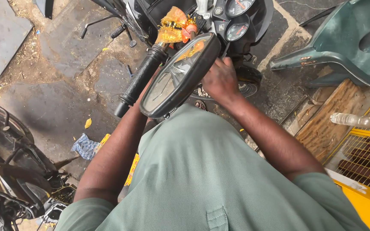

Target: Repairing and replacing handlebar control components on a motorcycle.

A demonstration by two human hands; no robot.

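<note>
A person in a green shirt is leaning over a motorcycle, the right hand (220, 79) curling around something behind the mirror (180, 75). The left hand is reaching under the handlebar grip (140, 79), hidden, so its grip cannot be told. The mirror is sitting on its mount beside the gauges (236, 19), work apparently midway.

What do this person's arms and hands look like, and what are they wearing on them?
Both arms are bare from the short sleeves of a plain grey-green shirt down to the hands. No gloves, watch or bracelet show. The shirt has a small chest pocket. The right hand is bare; the left hand is hidden behind a headlight unit.
</note>
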